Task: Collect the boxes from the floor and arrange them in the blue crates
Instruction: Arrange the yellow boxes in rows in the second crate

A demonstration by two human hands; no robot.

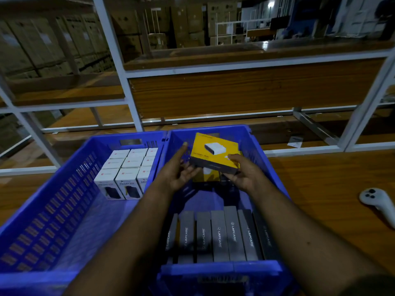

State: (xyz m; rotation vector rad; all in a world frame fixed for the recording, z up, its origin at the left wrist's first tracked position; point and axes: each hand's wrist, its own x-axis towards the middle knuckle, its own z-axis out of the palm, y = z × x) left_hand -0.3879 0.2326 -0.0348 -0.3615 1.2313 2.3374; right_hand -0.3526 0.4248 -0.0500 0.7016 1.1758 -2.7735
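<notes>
Closest to us, a row of grey boxes stands on edge at the near end of the right blue crate. Above them, our right hand pinches the near corner of a yellow box, thumb on top and fingers curled beneath, holding it tilted over the crate's middle. Our left hand supports the box's left edge with loosely spread fingers, forefinger pointing away. Another yellow box shows just below it. Beside this, the left blue crate holds white boxes packed upright at its far end. Off right, a white controller lies on the wooden surface, and metal shelving stands beyond.
</notes>
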